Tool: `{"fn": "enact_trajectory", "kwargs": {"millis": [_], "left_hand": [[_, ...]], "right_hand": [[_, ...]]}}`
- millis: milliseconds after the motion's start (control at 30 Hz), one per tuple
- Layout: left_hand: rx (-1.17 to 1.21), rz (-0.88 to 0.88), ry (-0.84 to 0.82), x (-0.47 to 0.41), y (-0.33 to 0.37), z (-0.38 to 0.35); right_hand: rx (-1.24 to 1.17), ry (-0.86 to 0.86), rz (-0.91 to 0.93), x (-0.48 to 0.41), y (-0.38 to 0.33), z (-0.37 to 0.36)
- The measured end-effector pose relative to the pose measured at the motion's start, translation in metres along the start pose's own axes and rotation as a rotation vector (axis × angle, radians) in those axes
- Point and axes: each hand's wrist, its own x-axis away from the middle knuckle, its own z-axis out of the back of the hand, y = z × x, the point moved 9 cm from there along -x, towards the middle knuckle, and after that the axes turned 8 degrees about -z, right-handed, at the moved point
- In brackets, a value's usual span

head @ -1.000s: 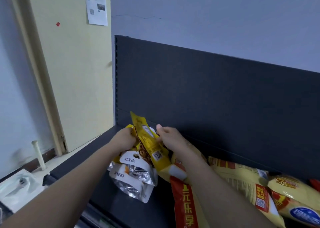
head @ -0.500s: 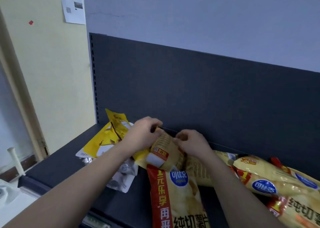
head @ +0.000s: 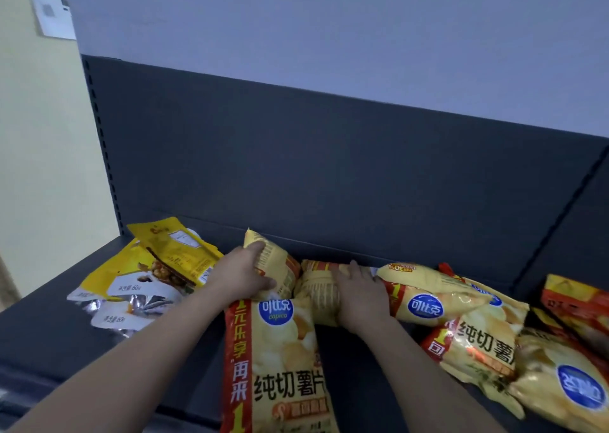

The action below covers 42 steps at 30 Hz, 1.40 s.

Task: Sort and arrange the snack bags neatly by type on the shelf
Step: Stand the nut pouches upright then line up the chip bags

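Observation:
My left hand (head: 242, 273) grips a pale yellow chip bag (head: 275, 268) that stands tilted against the shelf's back panel. My right hand (head: 361, 289) presses flat on a second chip bag (head: 321, 296) lying on its back beside the first. A large yellow chip bag with a red stripe (head: 280, 366) lies in front of both hands, reaching the shelf's front edge. Several small yellow-and-silver nut pouches (head: 158, 274) are piled at the shelf's left end. More chip bags (head: 468, 320) lie heaped to the right.
The dark shelf (head: 49, 330) has a tall dark back panel (head: 329, 175) and a front lip at the bottom left. A cream wall with a pinned paper (head: 52, 4) stands at the left. Orange-red bags (head: 580, 304) sit at the far right.
My view has swung right and closer. Both hands left the nut pouches, which now rest at the left, and went to the chip bags; the left has stood one bag more upright.

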Motion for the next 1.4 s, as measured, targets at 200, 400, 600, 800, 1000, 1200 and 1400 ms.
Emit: {"fn": "enact_trajectory", "kwargs": {"millis": [200,400,600,800,1000,1200,1400], "left_hand": [[0.033,-0.03,0.085,-0.003,0.025,-0.003],[-0.172,-0.197,0.179,-0.004,0.084,0.01],[-0.387,-0.348,0.245,0.002,0.15,0.019],[-0.349,-0.401,0.324,0.009,0.202,0.054],[-0.085,-0.418,0.44,0.019,0.251,0.091],[0.392,-0.339,0.351,0.009,0.283,0.036],[0.664,-0.26,0.021,-0.006,0.292,-0.06]], "right_hand": [[-0.116,0.238,0.008,0.007,0.033,0.037],[-0.55,0.451,0.013,0.014,0.07,0.097],[-1.296,0.316,0.085,0.038,0.105,0.127],[-1.615,0.206,-0.028,0.055,0.153,0.14],[-1.628,0.342,-0.131,0.078,0.22,0.163],[-0.632,0.383,-0.471,0.088,0.283,0.145],[-0.348,0.2,-0.578,0.085,0.323,0.094]]}}
